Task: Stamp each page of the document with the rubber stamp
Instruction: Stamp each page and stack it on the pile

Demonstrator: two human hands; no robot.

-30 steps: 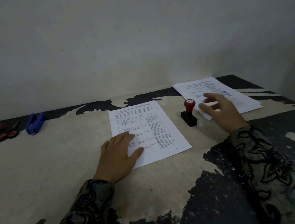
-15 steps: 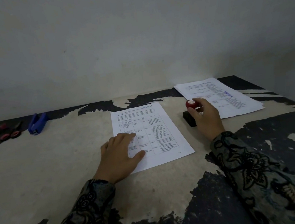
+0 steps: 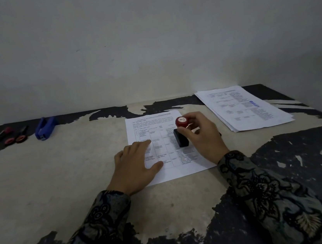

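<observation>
White paper, a single printed page (image 3: 157, 134) with a ruled table, lies flat on the worn table (image 3: 61, 174), whose dark coating has peeled to bare pale patches. On the page's near left part rests the person's left hand (image 3: 136, 164), palm down, fingers straight and spread, thumb angled out toward the right hand; it presses the sheet rather than gripping it. To the right of that hand, the right hand (image 3: 202, 137) curls its fingers and thumb around the handle of the rubber stamp (image 3: 181, 133), pinching just below the round red knob, which shows between thumb and forefinger. The stamp's black rectangular base sits low over the right-hand column of the table on the page, tilted slightly; whether the base touches the paper cannot be told. Beyond the right hand and further to its right, well apart from the single page, lies a stack of pages (image 3: 243, 109), loosely squared, the top sheet carrying printed text and a blue mark near its right edge. Far off to the left of the left hand, near the table's far edge, stand a blue stapler (image 3: 45, 129) and, further left, scissors (image 3: 16, 137) with red handle loops, beside another small tool with a red part, too dim to identify. Both forearms wear dark sleeves (image 3: 266, 190) with a floral pattern. A plain pale wall (image 3: 146, 42) rises behind the table.
</observation>
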